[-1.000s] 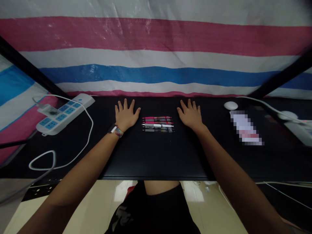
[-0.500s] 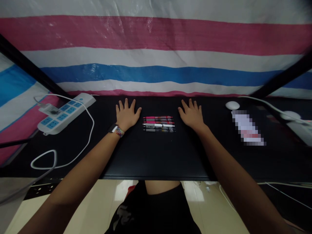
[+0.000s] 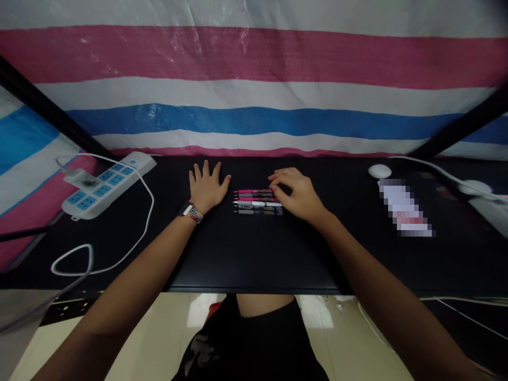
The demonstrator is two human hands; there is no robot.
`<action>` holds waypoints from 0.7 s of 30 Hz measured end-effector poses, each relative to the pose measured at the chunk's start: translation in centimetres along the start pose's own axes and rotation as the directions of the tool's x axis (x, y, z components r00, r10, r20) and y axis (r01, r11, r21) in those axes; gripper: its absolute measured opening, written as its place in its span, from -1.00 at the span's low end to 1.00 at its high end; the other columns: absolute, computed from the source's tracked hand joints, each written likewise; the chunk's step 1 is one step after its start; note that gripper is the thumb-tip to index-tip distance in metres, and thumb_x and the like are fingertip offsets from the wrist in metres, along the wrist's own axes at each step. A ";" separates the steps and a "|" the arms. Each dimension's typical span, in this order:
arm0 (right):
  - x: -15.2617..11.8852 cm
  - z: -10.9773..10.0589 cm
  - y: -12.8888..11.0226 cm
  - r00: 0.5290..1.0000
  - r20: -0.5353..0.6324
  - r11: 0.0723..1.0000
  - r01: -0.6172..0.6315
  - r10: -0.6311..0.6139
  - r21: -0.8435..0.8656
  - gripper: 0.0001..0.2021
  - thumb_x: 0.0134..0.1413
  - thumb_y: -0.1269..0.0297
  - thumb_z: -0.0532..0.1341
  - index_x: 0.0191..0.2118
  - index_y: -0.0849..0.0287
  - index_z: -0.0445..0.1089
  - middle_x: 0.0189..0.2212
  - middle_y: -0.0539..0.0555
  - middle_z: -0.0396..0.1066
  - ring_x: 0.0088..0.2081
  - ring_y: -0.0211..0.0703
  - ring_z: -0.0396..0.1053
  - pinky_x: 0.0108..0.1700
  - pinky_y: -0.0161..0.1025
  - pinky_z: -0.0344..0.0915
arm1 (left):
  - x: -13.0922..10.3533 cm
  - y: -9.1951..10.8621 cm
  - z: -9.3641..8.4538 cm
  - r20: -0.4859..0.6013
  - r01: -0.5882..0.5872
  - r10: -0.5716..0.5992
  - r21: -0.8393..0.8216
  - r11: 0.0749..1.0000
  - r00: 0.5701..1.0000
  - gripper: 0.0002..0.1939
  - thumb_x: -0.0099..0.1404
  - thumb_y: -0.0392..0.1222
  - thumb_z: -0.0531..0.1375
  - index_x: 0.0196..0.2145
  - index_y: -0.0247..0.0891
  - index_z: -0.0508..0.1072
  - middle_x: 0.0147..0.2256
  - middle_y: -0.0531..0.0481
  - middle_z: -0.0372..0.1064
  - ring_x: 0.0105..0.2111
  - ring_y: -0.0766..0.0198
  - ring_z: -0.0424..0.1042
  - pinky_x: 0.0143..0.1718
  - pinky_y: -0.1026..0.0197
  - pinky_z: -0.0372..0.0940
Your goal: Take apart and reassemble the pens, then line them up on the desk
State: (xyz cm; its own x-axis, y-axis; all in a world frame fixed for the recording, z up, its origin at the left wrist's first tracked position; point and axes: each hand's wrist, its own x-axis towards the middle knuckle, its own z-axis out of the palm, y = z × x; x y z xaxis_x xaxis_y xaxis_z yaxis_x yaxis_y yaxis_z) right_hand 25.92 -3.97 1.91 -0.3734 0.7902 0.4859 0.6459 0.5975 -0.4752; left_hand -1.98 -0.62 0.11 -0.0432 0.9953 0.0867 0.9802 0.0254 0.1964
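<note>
Several pens lie side by side in a row on the black table [image 3: 238,248]. Farthest from me is a red pen [image 3: 251,191], with another red pen [image 3: 251,199] close below it. A white pen [image 3: 257,204] with a grey grip and a grey-gripped clear pen [image 3: 254,212] lie on the near side. My right hand [image 3: 297,193] is curled over their right ends, thumb and fingertips pinched at the end of the farthest red pen; it covers part of the others. My left hand [image 3: 208,188] rests flat, fingers spread, left of the pens, touching none.
A white power strip [image 3: 107,185] with blue sockets and a looped white cable [image 3: 151,206] are at the left. To the right are a white mouse-shaped object [image 3: 380,171] and a blurred-out pale rectangle [image 3: 405,209]. A striped sheet [image 3: 254,121] hangs behind the table.
My right hand has moved left from the table onto the pens' right ends, its spread fingers now bent into a pinch. My left hand and the pens have stayed in place.
</note>
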 end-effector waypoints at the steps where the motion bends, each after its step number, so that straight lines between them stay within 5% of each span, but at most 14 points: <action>1: -0.3 0.2 -1.0 0.994 0.024 0.994 0.103 -0.103 0.023 -0.75 0.37 0.38 0.16 -0.23 0.06 0.61 -0.03 0.15 0.67 0.21 0.17 0.51 0.30 0.21 0.43 | -0.1 0.1 -0.1 0.001 0.002 -0.002 0.003 1.000 1.000 -0.16 0.56 0.31 -0.10 0.61 -0.15 0.15 0.63 -0.16 -0.10 0.61 -0.45 -0.17 0.56 -0.48 -0.18; 4: -1.0 0.9 -3.1 0.940 0.087 0.944 0.328 -0.329 0.029 -0.78 0.38 0.41 0.20 -0.20 0.10 0.62 -0.05 0.20 0.66 0.24 0.25 0.48 0.28 0.27 0.44 | -0.2 0.3 -0.2 0.002 0.001 -0.001 0.007 1.000 1.000 -0.16 0.56 0.29 -0.10 0.60 -0.18 0.15 0.63 -0.19 -0.11 0.61 -0.46 -0.17 0.56 -0.49 -0.18; 7: -1.4 1.5 -4.0 0.905 0.111 0.912 0.411 -0.410 0.017 -0.80 0.37 0.43 0.23 -0.13 0.11 0.64 0.02 0.23 0.64 0.26 0.29 0.46 0.26 0.34 0.46 | -0.3 0.3 -0.2 -0.001 -0.008 0.008 0.011 1.000 1.000 -0.17 0.57 0.29 -0.09 0.61 -0.18 0.14 0.63 -0.20 -0.10 0.61 -0.47 -0.16 0.56 -0.49 -0.17; 12: -1.6 1.8 -4.2 0.875 0.137 0.886 0.462 -0.464 0.047 -0.80 0.36 0.44 0.25 -0.10 0.12 0.64 0.11 0.25 0.61 0.32 0.28 0.42 0.26 0.35 0.48 | -0.3 0.2 -0.2 -0.004 -0.008 0.009 0.019 1.000 1.000 -0.19 0.59 0.26 -0.08 0.61 -0.17 0.15 0.63 -0.19 -0.08 0.61 -0.47 -0.15 0.55 -0.48 -0.15; 21: -1.7 1.8 -3.6 0.903 0.117 0.911 0.407 -0.412 0.067 -0.85 0.32 0.44 0.30 -0.16 0.11 0.63 0.12 0.24 0.60 0.33 0.33 0.39 0.30 0.37 0.43 | -0.1 0.0 0.3 -0.035 -0.023 0.024 0.011 1.000 0.999 -0.22 0.60 0.23 -0.06 0.60 -0.19 0.18 0.62 -0.24 -0.05 0.59 -0.52 -0.12 0.54 -0.52 -0.13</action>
State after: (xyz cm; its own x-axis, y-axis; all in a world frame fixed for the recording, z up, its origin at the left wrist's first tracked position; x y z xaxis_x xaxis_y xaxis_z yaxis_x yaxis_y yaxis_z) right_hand 23.03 -7.18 1.50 -0.6817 0.4835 0.5491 0.3917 0.8751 -0.2842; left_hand -1.93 -0.65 -0.21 -0.0265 0.9918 0.1250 0.9831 0.0031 0.1833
